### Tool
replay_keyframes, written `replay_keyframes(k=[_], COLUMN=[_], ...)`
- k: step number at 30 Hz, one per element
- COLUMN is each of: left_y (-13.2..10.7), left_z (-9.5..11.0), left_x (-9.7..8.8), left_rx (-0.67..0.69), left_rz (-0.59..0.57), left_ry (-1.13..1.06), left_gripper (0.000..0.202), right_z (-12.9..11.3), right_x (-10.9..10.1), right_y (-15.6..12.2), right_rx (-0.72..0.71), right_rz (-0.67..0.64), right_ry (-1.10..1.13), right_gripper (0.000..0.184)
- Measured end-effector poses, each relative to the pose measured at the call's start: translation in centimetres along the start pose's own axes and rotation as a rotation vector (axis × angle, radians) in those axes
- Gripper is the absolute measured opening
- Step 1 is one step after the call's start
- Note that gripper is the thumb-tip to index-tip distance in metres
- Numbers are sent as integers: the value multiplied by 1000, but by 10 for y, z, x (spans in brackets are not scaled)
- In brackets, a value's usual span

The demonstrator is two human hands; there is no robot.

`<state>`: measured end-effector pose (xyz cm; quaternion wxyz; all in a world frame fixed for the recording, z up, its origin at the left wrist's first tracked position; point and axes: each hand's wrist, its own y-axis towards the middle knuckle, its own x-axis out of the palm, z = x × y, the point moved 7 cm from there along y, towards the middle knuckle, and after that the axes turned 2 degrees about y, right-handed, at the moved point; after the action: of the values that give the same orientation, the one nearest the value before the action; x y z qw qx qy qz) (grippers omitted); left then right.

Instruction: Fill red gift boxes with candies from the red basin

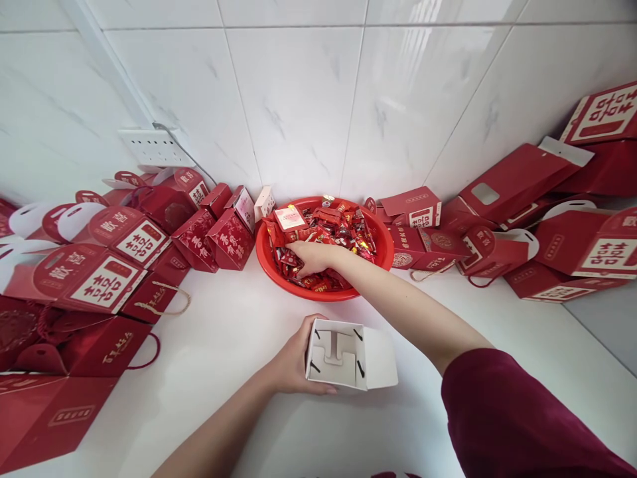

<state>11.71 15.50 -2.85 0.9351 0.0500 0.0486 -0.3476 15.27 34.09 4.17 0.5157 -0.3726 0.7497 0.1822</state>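
My left hand (293, 358) is closed round the left side of a small paper box (338, 388). The box's white, bare inside faces up, with dark cord ends at its corners, and its flap (381, 358) is folded out to the right. Just beyond it stands a red plastic basin (318, 295) heaped with wrapped candies (343, 229). My right hand (314, 257) reaches into the left part of the heap, thumb and fingers apart. Its fingertips are partly hidden among the wrappers. A pale square packet (290, 218) lies on the candies behind that hand.
Folded red gift boxes (104, 285) are piled along the left. Two small red boxes (231, 236) stand left of the basin. More red boxes (517, 179) are stacked at the right. Behind is a tiled wall (298, 99) with a socket strip (156, 147) and a cable.
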Motion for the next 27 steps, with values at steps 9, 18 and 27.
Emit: replay_keyframes(k=[9,18,27], left_y=[-1,0,-1], left_z=[-1,0,6], left_x=[-2,1,1], left_rx=[0,10,27], left_rz=[6,-14,-21], left_ry=[52,-25,-43], left_gripper=[99,99,96], right_z=[-20,-18,12], right_x=[8,-13,-47], right_y=[-1,-30,-123], right_rx=[138,39,-34], right_rz=[-315,-314,282], right_ry=[-167,-94,366], right_gripper=[46,42,33])
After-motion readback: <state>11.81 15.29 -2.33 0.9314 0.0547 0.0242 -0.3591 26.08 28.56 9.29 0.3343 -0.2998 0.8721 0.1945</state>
